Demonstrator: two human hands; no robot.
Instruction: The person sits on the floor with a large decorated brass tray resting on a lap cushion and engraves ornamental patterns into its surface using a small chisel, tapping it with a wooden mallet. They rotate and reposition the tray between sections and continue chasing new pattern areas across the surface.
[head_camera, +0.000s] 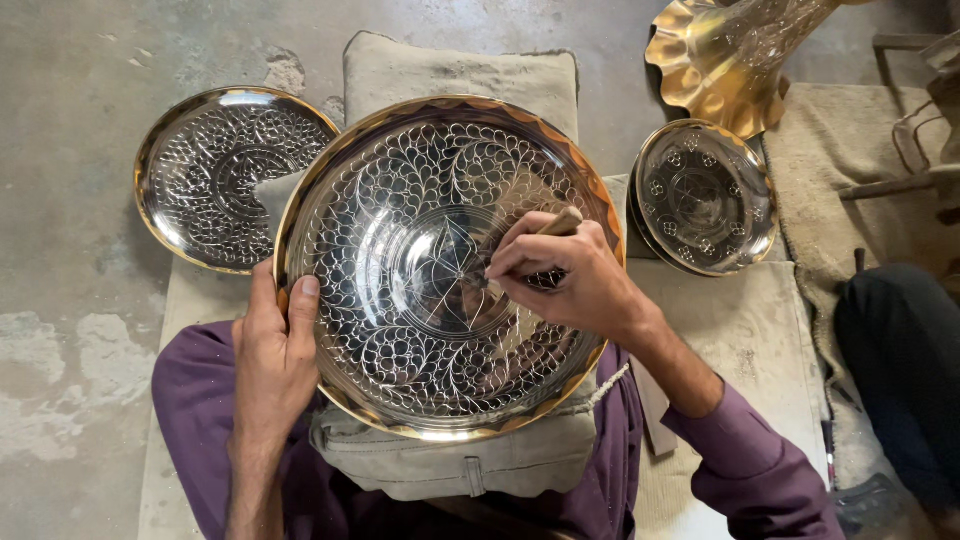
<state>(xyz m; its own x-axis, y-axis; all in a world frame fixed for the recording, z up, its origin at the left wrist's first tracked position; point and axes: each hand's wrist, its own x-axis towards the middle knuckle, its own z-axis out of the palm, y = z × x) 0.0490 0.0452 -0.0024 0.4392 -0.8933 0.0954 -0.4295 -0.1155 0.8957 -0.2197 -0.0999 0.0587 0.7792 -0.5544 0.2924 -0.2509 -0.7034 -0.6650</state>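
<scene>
A large round metal plate (400, 180) with a gold rim and engraved floral patterns rests tilted on a grey cushion (450, 460) on my lap. My left hand (272, 355) grips the plate's left rim, thumb on the inner face. My right hand (565, 280) holds a thin engraving tool (560, 223) with a wooden handle, its tip touching the star motif near the plate's centre. Both sleeves are purple.
A smaller engraved plate (190, 170) lies on the concrete floor at the left. Another small plate (705, 195) leans at the right, beside a gold fluted vessel (720, 60). Cloth padding (740, 330) covers the floor at the right, where a dark trouser leg (900, 360) shows.
</scene>
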